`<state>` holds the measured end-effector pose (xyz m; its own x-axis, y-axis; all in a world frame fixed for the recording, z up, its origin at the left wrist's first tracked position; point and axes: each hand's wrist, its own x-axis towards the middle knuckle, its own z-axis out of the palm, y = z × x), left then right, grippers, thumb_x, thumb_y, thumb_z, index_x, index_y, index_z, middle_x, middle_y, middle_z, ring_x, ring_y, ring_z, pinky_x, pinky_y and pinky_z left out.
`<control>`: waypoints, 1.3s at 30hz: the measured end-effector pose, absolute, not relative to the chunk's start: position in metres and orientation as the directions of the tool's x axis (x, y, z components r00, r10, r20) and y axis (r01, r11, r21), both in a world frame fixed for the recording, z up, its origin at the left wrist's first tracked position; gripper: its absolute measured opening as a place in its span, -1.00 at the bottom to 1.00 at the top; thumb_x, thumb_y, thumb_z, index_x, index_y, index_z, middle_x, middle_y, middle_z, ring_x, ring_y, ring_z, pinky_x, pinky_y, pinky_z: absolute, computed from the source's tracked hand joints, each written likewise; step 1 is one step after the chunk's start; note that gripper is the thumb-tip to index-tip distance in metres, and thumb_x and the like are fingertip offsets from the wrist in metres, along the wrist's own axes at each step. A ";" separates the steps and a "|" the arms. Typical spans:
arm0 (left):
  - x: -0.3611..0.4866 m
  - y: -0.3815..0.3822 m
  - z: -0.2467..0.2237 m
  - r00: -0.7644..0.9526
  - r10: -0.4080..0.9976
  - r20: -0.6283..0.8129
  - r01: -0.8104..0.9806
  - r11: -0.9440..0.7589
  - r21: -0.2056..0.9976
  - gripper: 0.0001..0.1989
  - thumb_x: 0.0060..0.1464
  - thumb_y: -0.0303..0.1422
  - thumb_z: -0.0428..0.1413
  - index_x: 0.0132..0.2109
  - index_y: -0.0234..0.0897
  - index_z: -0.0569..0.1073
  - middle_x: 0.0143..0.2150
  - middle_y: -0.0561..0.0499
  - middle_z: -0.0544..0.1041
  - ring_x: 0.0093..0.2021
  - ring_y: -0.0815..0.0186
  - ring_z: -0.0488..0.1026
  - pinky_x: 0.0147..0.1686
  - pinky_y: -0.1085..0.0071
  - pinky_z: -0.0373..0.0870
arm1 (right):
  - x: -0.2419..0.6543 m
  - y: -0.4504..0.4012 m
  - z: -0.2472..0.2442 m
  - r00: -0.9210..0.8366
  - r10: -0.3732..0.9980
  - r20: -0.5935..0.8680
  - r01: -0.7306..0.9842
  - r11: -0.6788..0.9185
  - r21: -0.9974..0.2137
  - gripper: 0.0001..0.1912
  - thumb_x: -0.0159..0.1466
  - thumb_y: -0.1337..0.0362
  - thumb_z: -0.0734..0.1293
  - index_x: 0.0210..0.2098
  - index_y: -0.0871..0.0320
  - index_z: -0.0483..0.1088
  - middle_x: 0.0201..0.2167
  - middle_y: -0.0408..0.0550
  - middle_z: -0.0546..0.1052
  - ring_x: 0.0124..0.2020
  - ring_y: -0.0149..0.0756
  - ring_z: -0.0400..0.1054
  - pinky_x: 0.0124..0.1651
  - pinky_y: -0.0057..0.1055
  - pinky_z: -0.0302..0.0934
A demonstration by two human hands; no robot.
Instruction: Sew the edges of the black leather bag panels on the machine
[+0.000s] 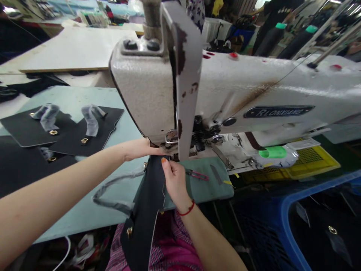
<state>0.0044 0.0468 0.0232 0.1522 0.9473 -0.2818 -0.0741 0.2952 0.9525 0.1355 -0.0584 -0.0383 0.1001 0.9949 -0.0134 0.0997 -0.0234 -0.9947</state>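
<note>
A black leather-like bag panel (152,188) runs from under the head of a white sewing machine (143,86) down over the person's lap. It has gold fittings and a handle (109,201) wrapped in cloudy plastic. My right hand (176,180) pinches the panel's right edge just in front of the machine, its thumb on top and its fingers curled. My left hand (138,148) reaches in from the left, with a finger stretched out over the panel's far end near the needle area. The machine head hides part of that hand, and the needle is not visible.
Black panels with wrapped handles (91,120) lie at left on the pale green table (76,210). Pink-handled thread snips (197,175) lie right of my right hand. A blue basket (284,218) holding black pieces stands lower right, near a yellow crate (318,162). A person (275,22) stands behind.
</note>
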 end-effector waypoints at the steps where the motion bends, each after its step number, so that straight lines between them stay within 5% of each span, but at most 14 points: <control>1: 0.005 0.043 0.021 0.261 0.917 -0.301 -0.031 0.320 0.947 -0.58 -0.50 -0.61 0.42 -0.32 -0.42 0.59 -0.39 -0.05 0.61 -0.25 0.12 0.57 -0.23 0.24 0.53 | 0.139 -0.058 -0.038 0.089 0.996 -0.019 0.102 -0.028 -0.994 -0.49 0.33 0.00 0.16 -0.63 0.13 -0.01 -0.64 -0.23 0.01 -0.57 -0.45 -0.09 -0.50 -0.43 -0.22; 4: 0.009 0.034 0.016 0.416 0.863 -0.287 0.041 0.297 0.954 -0.62 -0.44 -0.52 0.42 -0.31 -0.30 0.63 -0.38 -0.03 0.63 -0.17 0.12 0.58 -0.17 0.30 0.53 | 0.148 -0.057 -0.036 0.042 0.998 -0.047 0.102 -0.051 -0.993 -0.50 0.31 0.00 0.17 -0.63 0.13 -0.01 -0.64 -0.23 0.01 -0.57 -0.45 -0.10 -0.50 -0.43 -0.21; 15: 0.007 0.020 0.007 0.440 0.882 -0.170 0.222 0.076 0.972 -0.66 -0.01 -0.17 0.27 -0.12 -0.27 0.62 -0.04 -0.04 0.64 0.06 0.08 0.50 0.14 0.15 0.41 | 0.177 -0.041 -0.023 -0.159 0.982 -0.099 0.179 -0.070 -0.981 -0.51 0.30 -0.02 0.21 -0.60 0.14 0.06 -0.61 -0.23 0.05 -0.54 -0.45 -0.07 -0.49 -0.45 -0.21; 19: -0.015 0.010 -0.018 0.335 0.938 -0.092 0.336 -0.028 0.941 -0.61 0.13 -0.10 0.15 -0.02 -0.26 0.56 0.04 -0.08 0.59 0.07 0.07 0.48 0.16 0.13 0.37 | 0.191 -0.046 -0.012 -0.275 0.950 -0.146 0.180 -0.098 -0.979 -0.55 0.31 0.03 0.23 -0.57 0.14 0.06 -0.59 -0.24 0.05 -0.52 -0.46 -0.06 -0.49 -0.47 -0.18; 24: -0.057 -0.036 -0.076 0.105 0.974 0.201 0.625 -0.222 0.748 -0.50 0.23 -0.15 0.01 0.24 -0.23 0.33 0.27 -0.17 0.36 0.27 0.05 0.30 0.29 0.03 0.18 | 0.208 -0.078 -0.003 -0.357 0.910 -0.212 0.189 -0.152 -0.970 -0.55 0.33 0.08 0.26 -0.56 0.15 0.04 -0.57 -0.25 0.04 -0.52 -0.48 -0.08 -0.49 -0.48 -0.19; 27: -0.057 -0.074 -0.101 0.166 0.985 0.048 0.577 -0.136 0.805 -0.32 0.17 -0.09 0.07 0.35 -0.25 0.16 0.36 -0.24 0.25 0.32 -0.01 0.25 0.30 0.00 0.17 | 0.208 -0.104 -0.008 -0.390 0.872 -0.295 0.079 -0.287 -0.955 -0.62 0.31 0.07 0.30 -0.50 0.18 0.20 -0.53 -0.21 0.19 -0.49 -0.46 0.03 -0.48 -0.53 -0.08; 32: -0.012 -0.101 -0.087 0.248 0.937 -0.248 0.290 0.172 0.941 -0.35 0.12 0.07 0.04 0.20 -0.27 0.39 0.26 -0.21 0.41 0.29 -0.06 0.31 0.32 0.02 0.18 | 0.192 -0.134 -0.023 -0.316 0.874 -0.370 -0.184 -0.439 -0.879 -0.65 0.27 0.03 0.35 -0.28 0.25 0.36 -0.42 -0.10 0.39 -0.47 -0.40 0.21 -0.42 -0.50 0.13; 35: 0.011 -0.100 -0.063 0.212 0.895 -0.392 0.057 0.389 0.920 -0.38 0.05 0.02 0.16 0.13 -0.30 0.41 0.12 -0.21 0.54 0.11 -0.06 0.50 0.12 0.09 0.45 | 0.186 -0.141 -0.027 -0.189 0.917 -0.350 -0.142 -0.378 -0.915 -0.66 0.27 0.05 0.35 -0.25 0.25 0.40 -0.41 -0.09 0.42 -0.45 -0.38 0.24 -0.43 -0.50 0.13; 39: 0.017 -0.099 -0.043 0.102 0.864 -0.493 -0.032 0.498 0.867 -0.36 -0.07 -0.09 0.30 0.13 -0.25 0.40 0.08 -0.16 0.57 0.03 -0.03 0.55 -0.02 0.16 0.54 | 0.185 -0.147 -0.026 -0.083 0.960 -0.267 0.040 -0.265 -0.963 -0.70 0.31 0.08 0.32 -0.25 0.24 0.44 -0.41 -0.09 0.45 -0.43 -0.37 0.25 -0.42 -0.51 0.12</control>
